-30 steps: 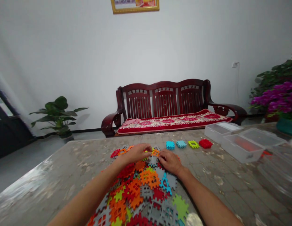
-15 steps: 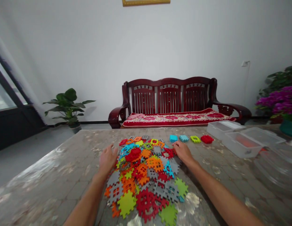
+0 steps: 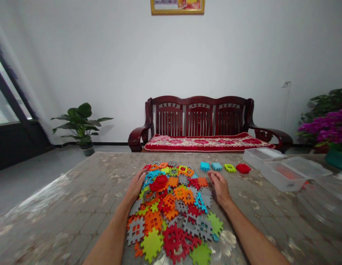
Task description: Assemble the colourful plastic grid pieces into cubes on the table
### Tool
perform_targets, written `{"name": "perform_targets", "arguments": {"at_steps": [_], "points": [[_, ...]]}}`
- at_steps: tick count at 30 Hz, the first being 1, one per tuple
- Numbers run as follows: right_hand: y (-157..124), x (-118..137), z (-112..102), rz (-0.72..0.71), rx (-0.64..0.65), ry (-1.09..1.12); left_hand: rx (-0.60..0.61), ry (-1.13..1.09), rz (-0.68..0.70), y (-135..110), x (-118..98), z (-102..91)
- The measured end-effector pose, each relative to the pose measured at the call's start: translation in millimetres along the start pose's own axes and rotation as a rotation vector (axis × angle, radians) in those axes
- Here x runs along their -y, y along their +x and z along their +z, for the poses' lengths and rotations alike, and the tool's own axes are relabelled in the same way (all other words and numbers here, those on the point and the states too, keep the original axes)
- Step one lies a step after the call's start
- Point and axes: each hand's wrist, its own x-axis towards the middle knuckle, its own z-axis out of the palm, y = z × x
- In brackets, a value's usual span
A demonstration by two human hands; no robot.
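A spread-out pile of notched plastic building tiles (image 3: 171,212) in red, orange, grey, green and blue covers the middle of the table. My left hand (image 3: 136,185) lies along the pile's far left edge, fingers stretched and touching or nearly touching the tiles. On the other side, my right hand (image 3: 220,187) is held just off the pile's right edge with its fingers loosely bent and nothing visible in them. An orange square tile (image 3: 202,182) lies at that edge, close to the right fingers. Beyond the right hand sits a row of tile groups, including a blue one (image 3: 205,166) and a red one (image 3: 243,168).
Clear plastic boxes (image 3: 281,176) stand at the right of the table (image 3: 85,206), some red-orange content inside one. A wooden bench (image 3: 198,121) with a red cover is behind the table. Purple flowers (image 3: 328,127) are at far right, a potted plant (image 3: 82,123) at left.
My left hand has moved right, up against the pile. My right hand has drawn slightly right, away from the tiles; an orange tile now shows at the pile's right edge. The view tilted up a little.
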Motion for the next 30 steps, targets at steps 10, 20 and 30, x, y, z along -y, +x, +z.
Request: {"name": "perform_targets", "arguments": {"at_steps": [10, 20, 30], "points": [[-2.0, 3.8, 4.0, 0.054, 0.043, 0.049, 0.009, -0.057, -0.028, 7.8, 1.3, 0.6], [0.0, -0.7, 6.4, 0.054, 0.025, 0.062, 0.024, -0.013, -0.001, 13.1, 11.1, 0.0], [-3.0, -3.6, 2.0, 0.074, 0.074, 0.014, 0.05, 0.022, -0.001, 11.9, 11.1, 1.5]]}}
